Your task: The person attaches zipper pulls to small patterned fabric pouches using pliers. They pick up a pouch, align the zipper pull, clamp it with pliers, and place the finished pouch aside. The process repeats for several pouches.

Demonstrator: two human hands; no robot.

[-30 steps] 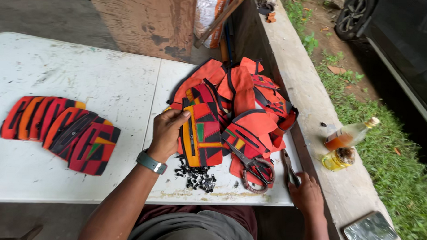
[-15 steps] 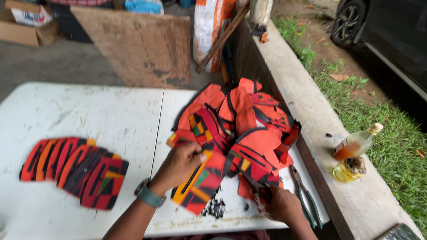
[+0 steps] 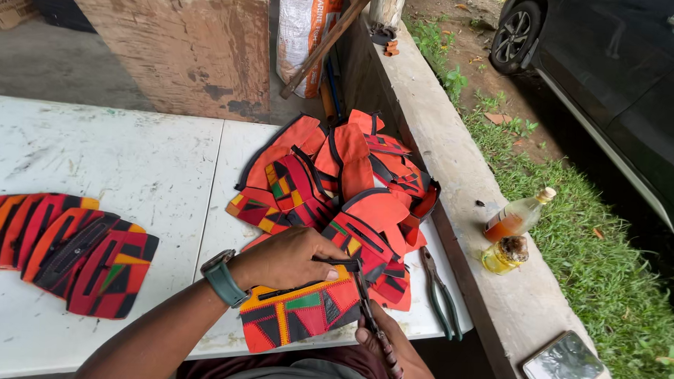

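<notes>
My left hand [image 3: 290, 259], with a watch on its wrist, presses flat on an orange, red and black patterned fabric piece [image 3: 295, 315] at the white table's [image 3: 129, 160] front edge. My right hand [image 3: 391, 352] grips a slim tool with a wrapped handle [image 3: 373, 318]. Its tip meets the piece's right edge beside my left fingertips. Just behind lies a heap of similar orange and red pieces [image 3: 345, 175].
A fanned row of similar pieces [image 3: 66, 247] lies at the left. Pliers [image 3: 442, 294] rest near the table's right edge. A concrete ledge [image 3: 443, 141] carries a bottle [image 3: 515, 217], a small jar [image 3: 505, 254] and a phone [image 3: 562, 365]. A wooden board [image 3: 178, 42] leans behind.
My left hand drew one patterned piece from the heap to the front edge and now holds it flat. My right hand has closed on the slim tool and brought it to the piece.
</notes>
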